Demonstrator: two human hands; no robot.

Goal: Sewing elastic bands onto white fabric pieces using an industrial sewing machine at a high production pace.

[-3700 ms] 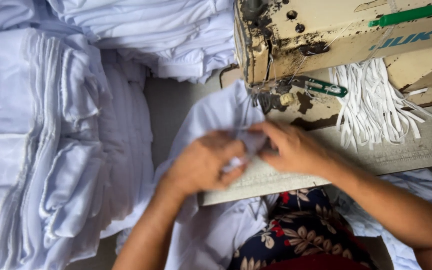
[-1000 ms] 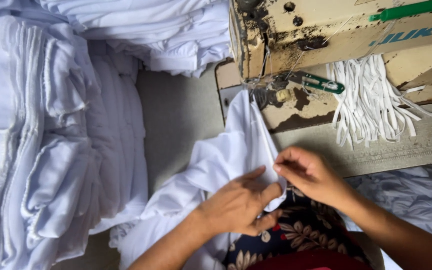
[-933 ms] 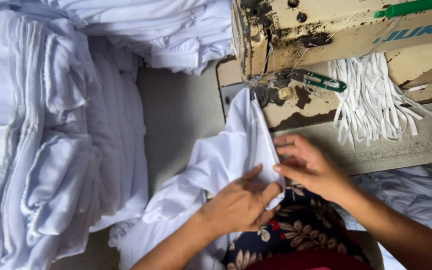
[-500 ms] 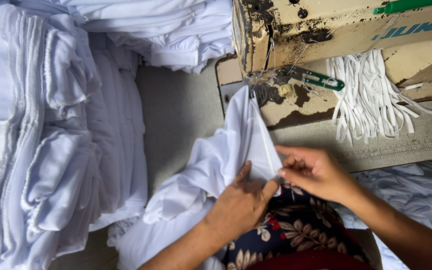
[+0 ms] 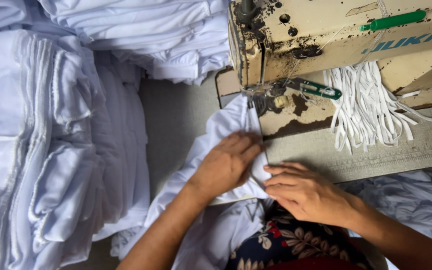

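Note:
A white garment piece (image 5: 226, 125) lies on the sewing table, its far edge under the needle area of a worn cream sewing machine (image 5: 326, 45). My left hand (image 5: 226, 162) presses flat on the cloth, fingers pointing toward the needle. My right hand (image 5: 306, 192) rests just right of it, fingertips pinching the cloth's near edge at the table's front.
A bundle of white elastic strips (image 5: 371, 105) hangs on the machine bed beside green-handled thread snips (image 5: 318, 90). Tall stacks of white folded garments (image 5: 51, 140) fill the left and top. More white fabric (image 5: 416, 200) lies at lower right; floral clothing (image 5: 296, 245) covers my lap.
Both hands have moved up from the table's front edge, pushing the white cloth toward the needle. The left hand went from gripping the fabric to lying flat on it.

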